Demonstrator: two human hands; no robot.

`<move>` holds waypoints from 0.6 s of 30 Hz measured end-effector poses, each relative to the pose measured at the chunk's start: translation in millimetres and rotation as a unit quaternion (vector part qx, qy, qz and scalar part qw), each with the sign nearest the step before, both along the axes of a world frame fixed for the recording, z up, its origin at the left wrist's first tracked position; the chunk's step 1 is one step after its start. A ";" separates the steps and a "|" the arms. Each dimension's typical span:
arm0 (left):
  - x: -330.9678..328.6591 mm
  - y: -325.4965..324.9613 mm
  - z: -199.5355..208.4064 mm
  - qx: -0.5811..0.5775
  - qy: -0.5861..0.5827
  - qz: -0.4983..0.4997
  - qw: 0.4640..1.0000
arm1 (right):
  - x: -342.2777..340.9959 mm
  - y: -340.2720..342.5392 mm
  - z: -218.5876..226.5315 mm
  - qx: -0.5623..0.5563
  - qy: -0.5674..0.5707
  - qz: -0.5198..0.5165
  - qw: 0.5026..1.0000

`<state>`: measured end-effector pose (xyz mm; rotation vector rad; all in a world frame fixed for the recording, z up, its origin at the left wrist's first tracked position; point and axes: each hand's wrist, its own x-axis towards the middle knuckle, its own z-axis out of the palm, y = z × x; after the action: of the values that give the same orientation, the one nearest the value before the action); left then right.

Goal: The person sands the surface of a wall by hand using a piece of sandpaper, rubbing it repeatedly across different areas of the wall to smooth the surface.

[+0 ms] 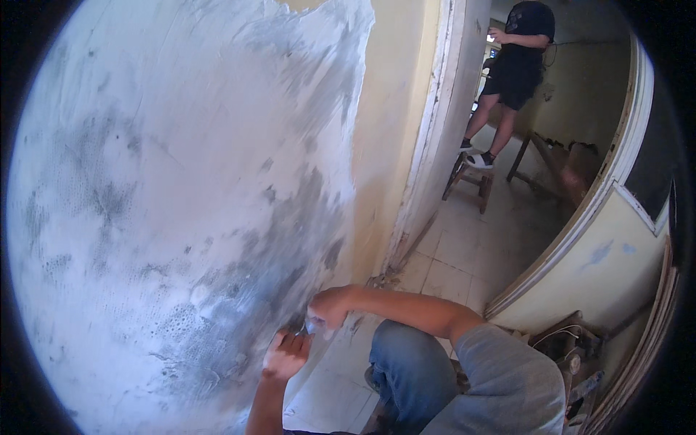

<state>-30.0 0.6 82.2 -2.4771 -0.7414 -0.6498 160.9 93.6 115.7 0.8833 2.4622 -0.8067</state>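
Low beside a plastered wall point(217, 145), my two hands are close together. My left hand point(288, 353) is closed, its fingers curled toward the right one. Just above and to the right, my right hand point(330, 307) is also closed, its fingers pointing down. Between the two shows a small, thin, greyish piece point(309, 325), perhaps metal; the fingers hide most of it and its kind is unclear. White plaster coats the wall unevenly, with grey patches and a ragged right edge beside bare yellowish wall.
My bent knee point(413, 362) in blue jeans is right of my hands. Beyond a white-framed doorway point(428, 123), another person point(518, 65) in dark clothes stands on a wooden stool point(471, 181). A wooden bench point(558, 167) is behind. Clutter point(569, 348) lies at the lower right.
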 end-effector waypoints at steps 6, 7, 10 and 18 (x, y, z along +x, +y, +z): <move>2.9 2.4 -14.6 -0.021 -0.001 0.023 1.000 | 2.3 4.6 -4.7 0.049 0.099 0.035 0.993; -4.3 -0.4 -3.3 -0.007 -0.001 0.021 1.000 | -6.7 2.7 8.5 0.036 0.123 0.021 0.991; -9.3 2.2 1.2 0.028 -0.002 0.009 1.000 | -0.3 4.9 1.1 0.111 0.160 0.083 0.977; -0.8 2.7 -11.7 0.020 0.031 0.022 0.999 | 6.9 7.0 17.6 0.020 0.109 0.017 0.994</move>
<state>-30.8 3.3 70.5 -2.4263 -0.7519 -0.5645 167.8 100.6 133.4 0.8020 2.6831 -0.8875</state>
